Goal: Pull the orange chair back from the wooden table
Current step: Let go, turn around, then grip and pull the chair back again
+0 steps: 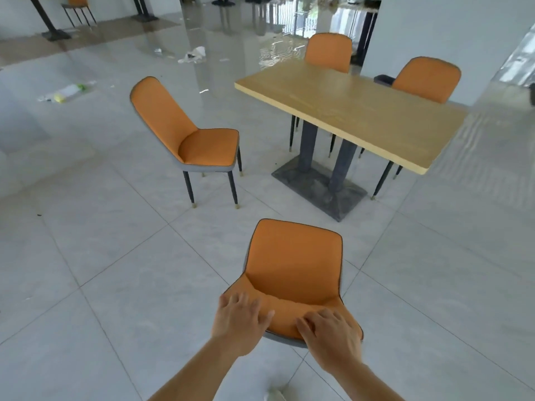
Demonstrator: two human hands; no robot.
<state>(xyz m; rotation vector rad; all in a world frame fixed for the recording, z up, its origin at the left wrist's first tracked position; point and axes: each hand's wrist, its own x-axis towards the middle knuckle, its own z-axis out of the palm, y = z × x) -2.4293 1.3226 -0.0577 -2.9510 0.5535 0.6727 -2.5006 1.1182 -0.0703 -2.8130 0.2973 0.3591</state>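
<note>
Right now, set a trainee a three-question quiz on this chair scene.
1. True or false: both hands rest on the backrest top of the near chair.
2. How many orange chairs stand close around the wooden table, counting the near one? A) two B) four C) six
3. Fill in: the near chair stands ____ from the table, with bare floor between.

Key
1. True: the left hand and the right hand lie on it, fingers spread.
2. B: the near one, the left chair, and two far chairs.
3. apart
</note>
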